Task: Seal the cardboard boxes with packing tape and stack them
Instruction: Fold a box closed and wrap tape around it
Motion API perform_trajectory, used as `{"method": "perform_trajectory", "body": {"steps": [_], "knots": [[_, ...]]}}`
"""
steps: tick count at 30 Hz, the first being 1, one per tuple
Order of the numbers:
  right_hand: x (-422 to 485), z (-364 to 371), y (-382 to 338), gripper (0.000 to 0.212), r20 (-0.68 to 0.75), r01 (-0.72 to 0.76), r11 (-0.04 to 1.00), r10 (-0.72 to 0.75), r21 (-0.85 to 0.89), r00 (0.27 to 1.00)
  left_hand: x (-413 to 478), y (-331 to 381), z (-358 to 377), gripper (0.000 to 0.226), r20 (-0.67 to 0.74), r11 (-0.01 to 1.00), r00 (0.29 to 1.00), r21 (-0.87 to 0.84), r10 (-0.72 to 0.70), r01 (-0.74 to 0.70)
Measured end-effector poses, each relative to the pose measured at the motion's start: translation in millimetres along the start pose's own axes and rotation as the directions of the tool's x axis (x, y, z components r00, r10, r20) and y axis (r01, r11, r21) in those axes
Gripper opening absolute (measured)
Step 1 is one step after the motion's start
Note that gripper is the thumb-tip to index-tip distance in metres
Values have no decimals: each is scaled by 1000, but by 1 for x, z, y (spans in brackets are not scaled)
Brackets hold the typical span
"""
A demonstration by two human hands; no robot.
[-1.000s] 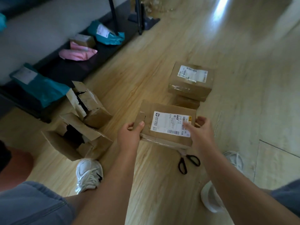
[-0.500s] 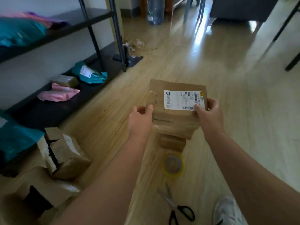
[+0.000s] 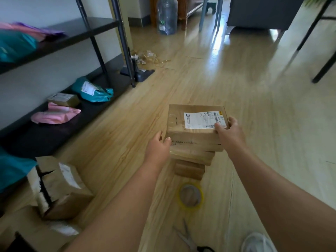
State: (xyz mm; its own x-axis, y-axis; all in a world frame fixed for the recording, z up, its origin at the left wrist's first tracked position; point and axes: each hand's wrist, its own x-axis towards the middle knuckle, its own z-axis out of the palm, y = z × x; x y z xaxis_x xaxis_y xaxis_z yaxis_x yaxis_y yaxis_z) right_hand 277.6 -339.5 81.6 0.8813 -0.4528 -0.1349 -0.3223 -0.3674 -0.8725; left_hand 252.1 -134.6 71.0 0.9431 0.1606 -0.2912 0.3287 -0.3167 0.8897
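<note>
A sealed cardboard box with a white label (image 3: 181, 128) lies on top of a stack on the wooden floor. Under it are a second box (image 3: 192, 154) and a smaller third box (image 3: 189, 170). My right hand (image 3: 230, 133) grips the top box at its near right corner, thumb on the label. Beside the near left corner, my left hand (image 3: 158, 148) has relaxed fingers, and only the thumb touches the box edge. A yellow roll of packing tape (image 3: 190, 195) lies flat just in front of the stack. Scissors (image 3: 187, 239) lie nearer to me.
Two torn, open cardboard boxes (image 3: 60, 186) stand at the lower left. A black shelf (image 3: 101, 110) along the left wall carries teal and pink mail bags and a small box. My white shoe (image 3: 258, 242) is at the bottom right. Tape scraps (image 3: 147, 56) litter the floor further off.
Both hands lifted the labelled box from near my feet and carried it forward onto the stack. My left hand has since loosened its grip on the left corner.
</note>
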Motion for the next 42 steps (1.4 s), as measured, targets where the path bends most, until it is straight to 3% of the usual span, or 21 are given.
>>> {"method": "perform_trajectory", "body": {"steps": [5,8,12,17,20,24,29,31,35,39,42], "knots": [[-24,0,-19,52,-171,98,987,-119,-128,978,-19,-2,-17,50,-51,1000,999,18,8,-8],[-50,7,-39,45,-161,221,966,-242,-137,957,-36,-4,-33,48,-96,996,995,88,37,-29],[-96,31,-62,39,-7,317,939,-321,-129,947,-70,-21,-68,44,-200,993,979,115,42,-19],[-159,78,-68,24,276,351,931,-314,-98,909,-114,-67,-114,36,-339,995,937,-64,-89,71],[-201,117,-64,33,424,367,919,-278,-144,862,-140,-104,-153,34,-445,985,879,-102,-171,140],[-248,172,-59,36,612,393,893,-188,-220,768,-161,-159,-205,31,-595,972,784,13,-180,233],[-297,230,-51,42,781,406,870,-38,-281,623,-174,-219,-246,37,-807,924,522,-76,-278,374],[-311,249,-45,44,812,412,863,-3,-294,584,-178,-237,-251,45,-815,893,451,-167,-363,418],[-328,272,-30,53,851,444,824,83,-351,518,-183,-254,-251,60,-650,762,428,-404,-628,506],[-338,286,-19,57,893,477,807,129,-347,431,-178,-262,-245,29,-581,731,461,-409,-670,546],[-339,289,-14,50,889,488,800,117,-349,443,-174,-256,-236,20,-566,729,470,-432,-677,530]]}}
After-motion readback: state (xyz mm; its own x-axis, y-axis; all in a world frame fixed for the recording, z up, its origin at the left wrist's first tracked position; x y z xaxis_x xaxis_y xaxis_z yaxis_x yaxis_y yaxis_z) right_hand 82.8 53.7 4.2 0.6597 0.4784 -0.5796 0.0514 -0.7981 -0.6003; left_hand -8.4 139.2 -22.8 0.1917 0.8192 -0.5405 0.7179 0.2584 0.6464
